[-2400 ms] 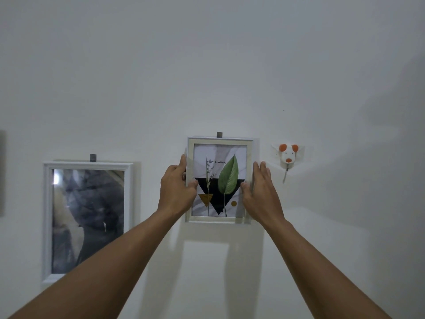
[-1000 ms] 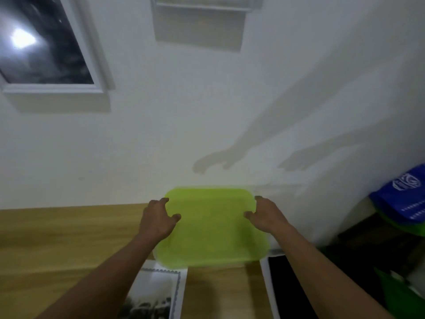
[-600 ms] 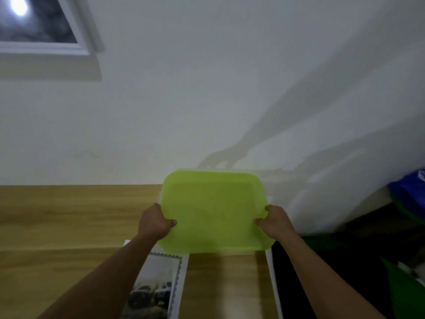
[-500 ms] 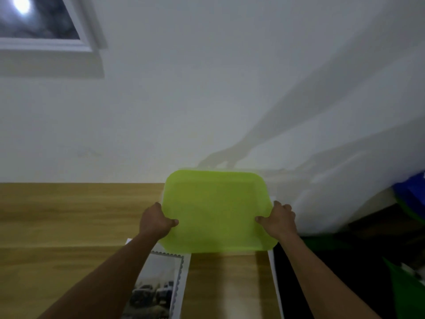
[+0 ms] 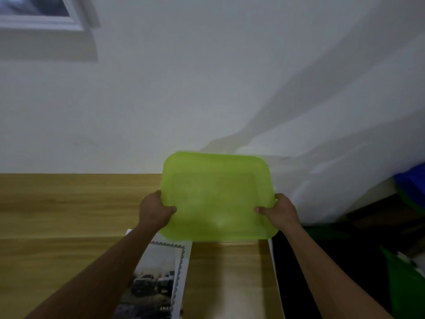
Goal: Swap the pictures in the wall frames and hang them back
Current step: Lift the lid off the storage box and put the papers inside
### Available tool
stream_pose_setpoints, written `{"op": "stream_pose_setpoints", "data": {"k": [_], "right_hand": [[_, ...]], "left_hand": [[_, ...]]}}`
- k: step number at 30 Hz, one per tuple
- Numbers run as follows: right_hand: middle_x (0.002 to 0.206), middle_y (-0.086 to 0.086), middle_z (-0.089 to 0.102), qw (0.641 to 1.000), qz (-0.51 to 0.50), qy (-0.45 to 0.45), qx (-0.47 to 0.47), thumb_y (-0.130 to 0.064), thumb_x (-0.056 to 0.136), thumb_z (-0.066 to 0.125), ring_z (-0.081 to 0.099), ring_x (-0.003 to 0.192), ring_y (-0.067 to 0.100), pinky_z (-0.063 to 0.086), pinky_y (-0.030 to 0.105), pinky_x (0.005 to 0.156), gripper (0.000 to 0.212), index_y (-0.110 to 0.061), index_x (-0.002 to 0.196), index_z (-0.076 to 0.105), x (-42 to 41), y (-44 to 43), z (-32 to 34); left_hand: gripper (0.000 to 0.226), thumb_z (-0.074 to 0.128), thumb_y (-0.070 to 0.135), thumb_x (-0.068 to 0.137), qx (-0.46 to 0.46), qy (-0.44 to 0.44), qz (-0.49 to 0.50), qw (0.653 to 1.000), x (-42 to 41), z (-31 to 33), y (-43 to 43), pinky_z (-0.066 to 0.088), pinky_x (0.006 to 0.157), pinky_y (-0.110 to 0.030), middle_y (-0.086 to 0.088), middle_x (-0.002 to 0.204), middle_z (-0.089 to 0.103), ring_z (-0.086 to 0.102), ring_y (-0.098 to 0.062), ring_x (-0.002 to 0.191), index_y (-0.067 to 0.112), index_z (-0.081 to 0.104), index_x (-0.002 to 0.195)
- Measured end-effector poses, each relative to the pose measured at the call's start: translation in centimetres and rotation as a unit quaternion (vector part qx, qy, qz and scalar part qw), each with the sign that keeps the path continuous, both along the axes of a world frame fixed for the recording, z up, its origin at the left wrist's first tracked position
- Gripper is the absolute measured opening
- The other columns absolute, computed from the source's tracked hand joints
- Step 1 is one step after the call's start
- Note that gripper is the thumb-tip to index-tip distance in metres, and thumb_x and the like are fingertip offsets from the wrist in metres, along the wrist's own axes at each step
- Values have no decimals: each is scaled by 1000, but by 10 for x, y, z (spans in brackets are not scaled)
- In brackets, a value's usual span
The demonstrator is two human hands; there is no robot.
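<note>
I hold a lime-green plastic lid (image 5: 216, 196) by its two sides, tilted up above the back of the wooden table (image 5: 57, 210). My left hand (image 5: 154, 210) grips its left edge, thumb on top. My right hand (image 5: 280, 209) grips its right edge the same way. Under my left forearm a black-and-white picture of vehicles with a decorated border (image 5: 158, 279) lies flat on the table. A dark picture with a white edge (image 5: 287, 272) lies by the table's right side. The lower corner of a white wall frame (image 5: 41, 18) shows at the top left.
The white wall (image 5: 207, 77) rises right behind the table. To the right, past the table edge, sit a blue bag (image 5: 411, 185) and green items (image 5: 404, 279) in a dark gap.
Earlier both hands held the small leaf frame on the wall. Then the view dropped to the table and my hands closed on the green lid's sides. It has since tilted slightly and shifted right.
</note>
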State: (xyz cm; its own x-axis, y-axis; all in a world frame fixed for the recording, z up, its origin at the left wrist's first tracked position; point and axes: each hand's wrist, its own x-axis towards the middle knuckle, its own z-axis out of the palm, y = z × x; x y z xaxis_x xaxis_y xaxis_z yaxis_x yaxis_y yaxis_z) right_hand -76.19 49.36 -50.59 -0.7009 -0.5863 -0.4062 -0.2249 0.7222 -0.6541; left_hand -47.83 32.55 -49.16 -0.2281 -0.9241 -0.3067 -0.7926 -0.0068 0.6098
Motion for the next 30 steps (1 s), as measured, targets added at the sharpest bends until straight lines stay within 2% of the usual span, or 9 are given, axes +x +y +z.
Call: {"op": "stream_pose_setpoints", "data": {"k": [3,7,10,13,16,22,24,27,30], "right_hand": [[122,13,63,1000,1,3,-29,-30,71,88,59,97,25,44,30,73,70,-4,127,54,3,2,15],[122,10,63,997,19,-17,-79,-30,70,89,58,91,21,46,31,75,80,-7,136,51,20,2,40],[101,-1,66,991,41,-57,-110,-21,69,89,63,83,14,53,21,69,81,-11,139,49,50,-5,61],[83,-15,55,987,65,-77,-125,-4,74,83,53,73,-4,41,3,48,71,-9,138,51,95,-21,83],[85,-16,53,984,90,-95,-120,-2,74,82,51,74,-5,39,2,47,76,-10,141,48,148,-42,91],[82,-15,52,983,127,-95,-96,3,74,81,49,70,-6,38,2,47,71,-1,138,49,262,-104,74],[88,-12,54,982,134,-103,-84,3,76,79,52,72,-1,40,4,49,69,-1,138,49,296,-127,62],[124,7,60,982,151,-99,-61,-6,76,83,57,103,19,45,21,75,80,-6,144,42,340,-162,40],[138,11,56,981,159,-94,-50,-9,74,85,55,110,22,46,33,85,81,-8,144,43,373,-197,16]], "left_hand": [[60,80,15,74,-6,27,-1,1000,6,13,-4,52,83,-35,-12,112,69,66,-30,96,10,58,130],[93,80,14,73,36,65,-7,997,33,33,-18,50,94,-38,-9,128,62,62,-29,109,21,31,151],[95,82,8,71,77,105,10,991,71,46,-31,50,96,-41,-12,129,61,61,-27,107,22,31,151],[91,80,-1,72,86,120,29,989,121,58,-42,46,90,-35,-19,130,59,58,-30,112,16,35,149],[90,80,-1,72,97,120,46,987,181,60,-58,43,86,-34,-22,129,58,55,-33,118,15,35,149],[84,79,-3,72,103,96,53,989,306,52,-107,48,80,-33,-13,103,67,62,-26,90,17,42,145],[87,80,1,72,104,85,59,989,340,43,-128,51,88,-39,-17,114,65,62,-30,101,18,40,146],[92,83,11,66,86,54,52,994,382,26,-160,51,93,-46,-23,120,63,61,-36,108,21,40,147],[97,81,22,56,74,20,43,996,417,0,-195,52,92,-48,-23,117,65,62,-38,106,22,43,145]]}}
